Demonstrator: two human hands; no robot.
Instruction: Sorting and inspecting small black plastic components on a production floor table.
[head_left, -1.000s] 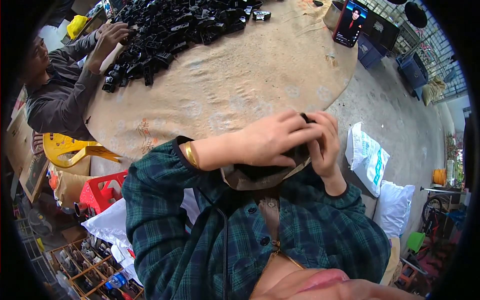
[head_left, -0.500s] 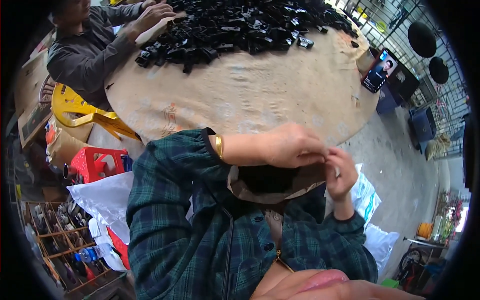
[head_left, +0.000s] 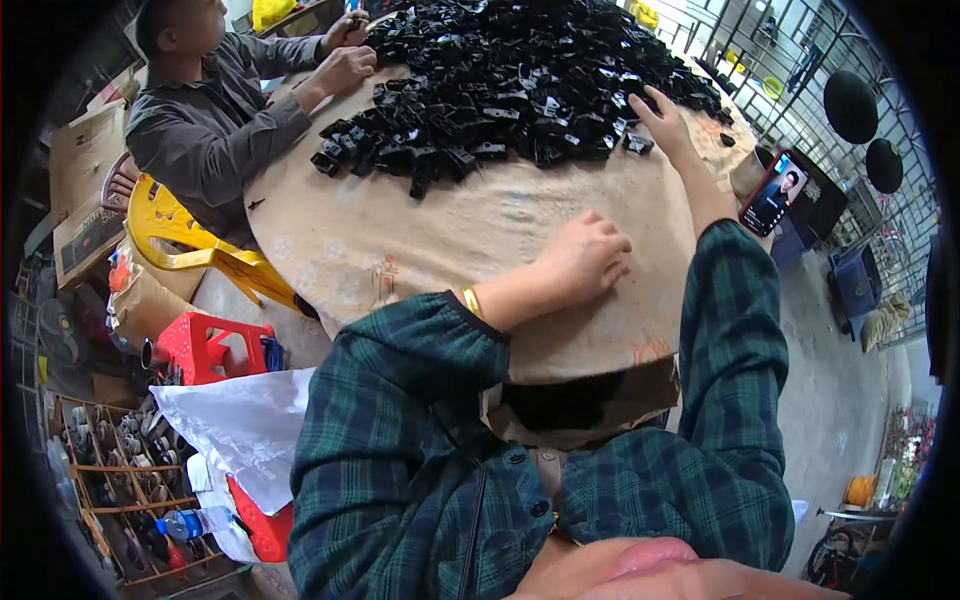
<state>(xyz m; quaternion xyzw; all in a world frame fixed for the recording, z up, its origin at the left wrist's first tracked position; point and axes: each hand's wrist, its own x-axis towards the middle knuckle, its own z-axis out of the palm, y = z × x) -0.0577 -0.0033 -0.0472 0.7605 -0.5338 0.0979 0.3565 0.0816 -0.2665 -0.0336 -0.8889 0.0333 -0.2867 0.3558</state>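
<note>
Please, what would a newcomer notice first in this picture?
Probably the big pile of black parts covering the far side of the table, with the right hand at its right edge. Next, perhaps, the bright yellow chair at the left and the lit phone by the table's right edge.

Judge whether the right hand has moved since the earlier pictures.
Yes: against the tablecloth, the right hand has moved forward to the pile of black plastic parts.
</note>
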